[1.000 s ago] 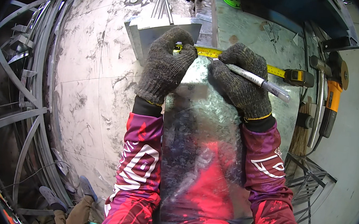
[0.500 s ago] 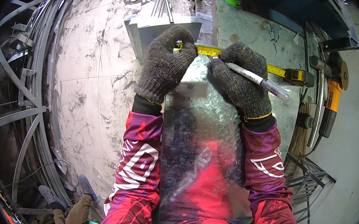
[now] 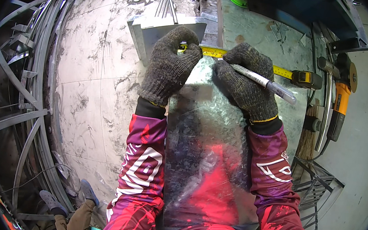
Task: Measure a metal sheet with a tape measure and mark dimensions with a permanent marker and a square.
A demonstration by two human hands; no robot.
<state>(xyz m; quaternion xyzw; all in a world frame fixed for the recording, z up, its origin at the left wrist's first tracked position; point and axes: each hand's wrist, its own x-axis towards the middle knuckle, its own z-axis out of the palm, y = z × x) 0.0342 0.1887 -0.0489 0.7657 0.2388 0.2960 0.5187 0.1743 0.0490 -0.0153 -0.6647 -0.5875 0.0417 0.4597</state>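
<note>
My left hand (image 3: 167,68), in a dark grey knitted glove, pinches the yellow blade of a tape measure (image 3: 213,52) near a metal plate's upper edge. My right hand (image 3: 250,86), gloved alike, grips a white marker pen (image 3: 256,78) with a clear cap on its rear end; the pen's tip points toward the blade. Between the hands the blade lies across a shiny galvanized metal sheet (image 3: 209,126). Past my right hand it runs into the black and yellow tape case (image 3: 306,79). The blade's far left end is hidden by my left glove.
An orange angle grinder (image 3: 341,98) and a hammer (image 3: 329,85) lie along the right side. A grey box-like metal piece (image 3: 145,39) stands behind my left hand. Metal frames (image 3: 20,75) line the left, and another person's feet (image 3: 88,191) show at lower left.
</note>
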